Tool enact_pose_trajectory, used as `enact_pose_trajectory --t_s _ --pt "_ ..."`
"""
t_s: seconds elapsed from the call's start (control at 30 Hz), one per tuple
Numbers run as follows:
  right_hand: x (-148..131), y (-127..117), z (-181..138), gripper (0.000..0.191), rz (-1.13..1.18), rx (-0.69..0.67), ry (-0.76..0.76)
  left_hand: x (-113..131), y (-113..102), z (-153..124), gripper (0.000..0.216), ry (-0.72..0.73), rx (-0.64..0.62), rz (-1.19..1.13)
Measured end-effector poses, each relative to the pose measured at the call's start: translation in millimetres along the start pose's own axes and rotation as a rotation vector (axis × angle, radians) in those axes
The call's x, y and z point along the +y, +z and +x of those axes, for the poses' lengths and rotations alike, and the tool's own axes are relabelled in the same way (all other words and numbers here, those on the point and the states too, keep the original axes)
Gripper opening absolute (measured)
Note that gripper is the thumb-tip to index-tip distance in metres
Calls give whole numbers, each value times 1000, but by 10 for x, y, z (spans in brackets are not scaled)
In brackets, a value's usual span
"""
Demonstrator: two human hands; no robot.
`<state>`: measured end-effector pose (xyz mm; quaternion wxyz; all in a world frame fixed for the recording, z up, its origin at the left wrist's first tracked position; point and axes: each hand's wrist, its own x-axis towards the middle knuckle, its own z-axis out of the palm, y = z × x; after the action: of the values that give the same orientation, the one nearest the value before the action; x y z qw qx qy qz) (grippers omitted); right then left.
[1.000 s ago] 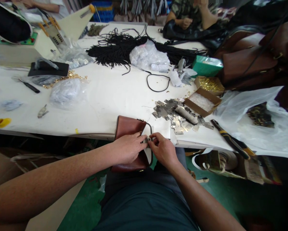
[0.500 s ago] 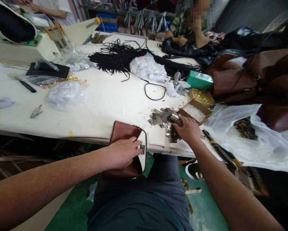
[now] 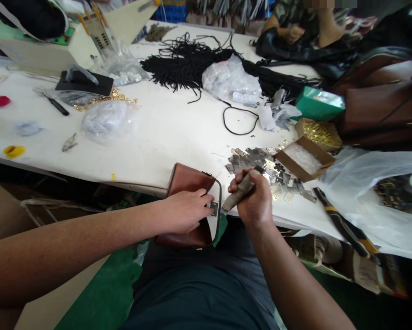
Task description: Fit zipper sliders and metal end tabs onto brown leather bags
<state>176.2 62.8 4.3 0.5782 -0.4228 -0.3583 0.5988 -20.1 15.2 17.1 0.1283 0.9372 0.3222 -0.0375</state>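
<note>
The left hand (image 3: 185, 211) presses flat on a brown bag (image 3: 189, 183) that hangs over the near edge of the surface (image 3: 164, 133), pinning it so the small metal plate (image 3: 214, 208) on its pale flap stays put. The right hand (image 3: 252, 201) clenches a stubby tool (image 3: 238, 193), its tip aimed at that plate. At two o'clock of the bag lie loose metal plates (image 3: 257, 160); farther that way an open cardboard box (image 3: 304, 158) holds white bits, another (image 3: 321, 133) gold fittings.

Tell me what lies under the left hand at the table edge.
The left hand presses on a brown leather bag, fingertips beside a small metal plate on its pale flap. The bag's surface beneath the palm is hidden.
</note>
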Motion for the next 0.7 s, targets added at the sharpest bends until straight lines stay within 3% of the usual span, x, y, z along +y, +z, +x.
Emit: enact_pose_trajectory --t_s 0.17,0.37,0.53,0.7 --pt "251 305 -96 43 -54 16 -125 -23 116 -3 28 12 30 3" --pt "367 253 -216 37 -229 -68 -262 -48 165 4 29 -4 61 -31" --pt "393 162 -363 32 -351 -205 -364 -28 90 0 33 -58 10 -90" --pt "232 190 -382 30 -216 -184 -502 -26 47 -20 34 -14 40 -66"
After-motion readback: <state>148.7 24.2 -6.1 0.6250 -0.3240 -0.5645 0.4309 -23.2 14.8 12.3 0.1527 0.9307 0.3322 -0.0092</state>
